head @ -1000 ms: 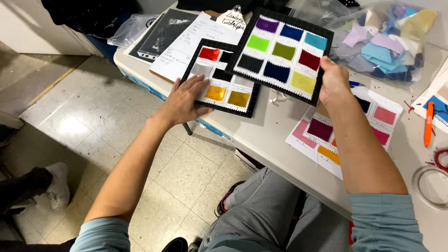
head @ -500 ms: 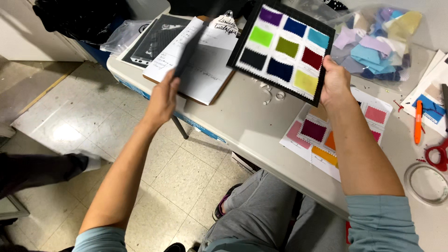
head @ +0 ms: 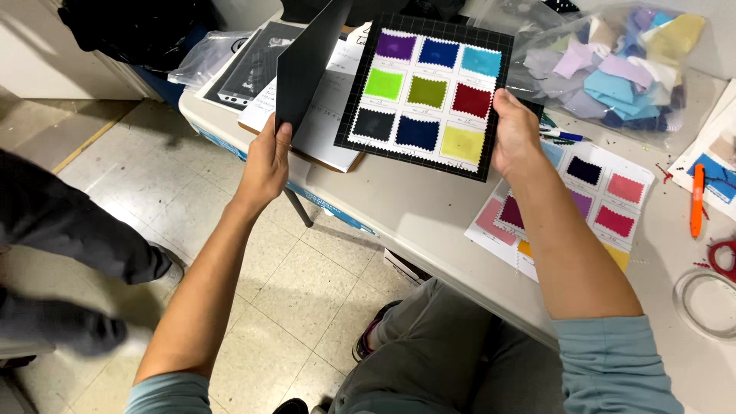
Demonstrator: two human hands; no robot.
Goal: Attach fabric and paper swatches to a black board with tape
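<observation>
My left hand (head: 266,165) grips the lower corner of a black card (head: 307,61) that stands turned up on edge, its blank back facing me. My right hand (head: 515,132) holds the right edge of a second black card (head: 429,92) carrying several coloured fabric swatches with pinked edges: purple, blue, green, red, yellow and dark ones. Both cards are lifted above the grey table (head: 414,207). Under my right forearm lies a white sheet with more swatches (head: 606,199), partly hidden by the arm.
A clear bag of loose fabric pieces (head: 613,69) sits at the back right. White papers (head: 322,130) and a plastic-wrapped dark item (head: 249,57) lie at the back left. An orange cutter (head: 696,199), red scissors (head: 722,257) and a tape roll (head: 709,303) are at the right. Someone's dark trouser legs (head: 61,230) are on the floor at left.
The small swatch card my left hand pressed flat on the table is now lifted and turned on edge. The large card has been raised. A person's legs have come in at left.
</observation>
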